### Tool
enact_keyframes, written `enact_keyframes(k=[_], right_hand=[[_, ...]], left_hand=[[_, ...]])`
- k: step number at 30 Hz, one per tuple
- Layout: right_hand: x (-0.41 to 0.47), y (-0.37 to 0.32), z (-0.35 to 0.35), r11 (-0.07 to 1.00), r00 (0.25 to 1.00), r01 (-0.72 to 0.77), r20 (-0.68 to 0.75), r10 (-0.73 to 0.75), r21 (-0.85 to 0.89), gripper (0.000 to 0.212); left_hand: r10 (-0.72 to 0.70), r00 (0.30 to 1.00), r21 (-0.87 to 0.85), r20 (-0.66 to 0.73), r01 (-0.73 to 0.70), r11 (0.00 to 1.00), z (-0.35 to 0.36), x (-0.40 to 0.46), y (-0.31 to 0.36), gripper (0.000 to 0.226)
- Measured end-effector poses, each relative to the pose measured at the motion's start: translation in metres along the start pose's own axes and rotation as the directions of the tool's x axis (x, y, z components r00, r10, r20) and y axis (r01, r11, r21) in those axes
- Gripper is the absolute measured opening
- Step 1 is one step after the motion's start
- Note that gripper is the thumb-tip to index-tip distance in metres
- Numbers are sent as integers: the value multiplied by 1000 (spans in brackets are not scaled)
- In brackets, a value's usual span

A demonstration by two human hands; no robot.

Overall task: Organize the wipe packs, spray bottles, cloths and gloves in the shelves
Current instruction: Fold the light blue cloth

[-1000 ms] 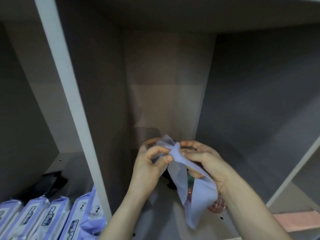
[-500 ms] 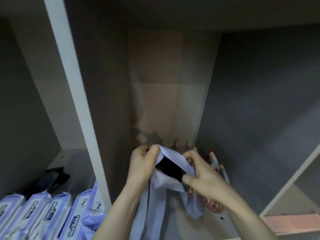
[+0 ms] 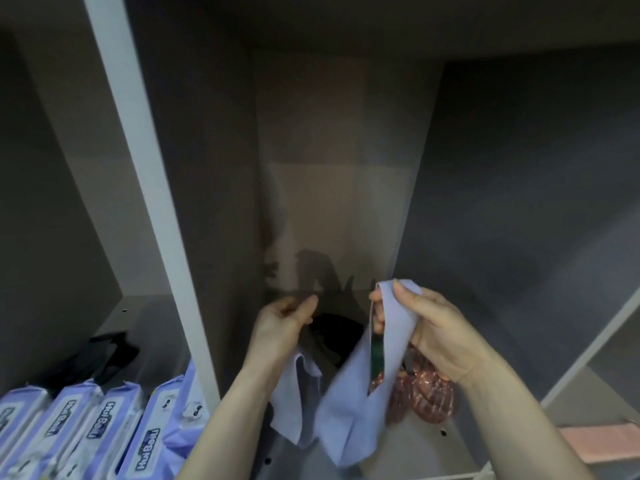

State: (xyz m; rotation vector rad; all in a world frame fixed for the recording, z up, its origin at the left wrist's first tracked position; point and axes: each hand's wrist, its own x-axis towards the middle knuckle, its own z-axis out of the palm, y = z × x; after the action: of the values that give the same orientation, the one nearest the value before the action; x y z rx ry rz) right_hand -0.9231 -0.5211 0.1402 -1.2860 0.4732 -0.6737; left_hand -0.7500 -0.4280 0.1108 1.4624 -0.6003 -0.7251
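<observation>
You have two hands in view, the left hand [image 3: 280, 327] and the right hand [image 3: 438, 332]. Count one pale blue cloth [image 3: 346, 414], five wipe packs [image 3: 114, 434] in the left compartment, one pink cloth [image 3: 602, 445] at far right, one dark bundle [image 3: 110, 355] behind the packs, and reddish bottles [image 3: 429, 393], number unclear.

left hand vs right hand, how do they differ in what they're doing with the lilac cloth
The right hand pinches the lilac cloth at its top end, thumb over the fabric; the left hand has its fingers curled near the thumb, and whether it grips the cloth's lower part cannot be seen. The right hand sits slightly higher and farther right, in front of the reddish bottles; the left is before a black item. Both are bare, inside the same compartment.
</observation>
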Motion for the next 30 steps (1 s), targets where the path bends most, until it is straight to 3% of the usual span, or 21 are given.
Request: enact_keyframes(k=[4,9,15,21,30], right_hand=[[2,-2,10,998,998,55,0,-55,-33,17],[4,-4,14,977,990,112,-62,-125,-180,18],[5,-11,13,942,980,129,-104,-168,-310,22],[10,-14,16,984,985,72,-146,-96,-164,19],[13,11,42,972,989,19,-135,-52,-234,37]], left_hand=[[4,1000,-48,28,-3,999,-5,-3,10,17],[145,987,-74,74,-140,987,-12,-9,24,39],[256,962,-88,91,-248,965,-15,-6,33,45],[324,944,-123,69,-314,941,-19,-4,37,48],[364,925,-208,109,-337,918,-8,-4,46,41]])
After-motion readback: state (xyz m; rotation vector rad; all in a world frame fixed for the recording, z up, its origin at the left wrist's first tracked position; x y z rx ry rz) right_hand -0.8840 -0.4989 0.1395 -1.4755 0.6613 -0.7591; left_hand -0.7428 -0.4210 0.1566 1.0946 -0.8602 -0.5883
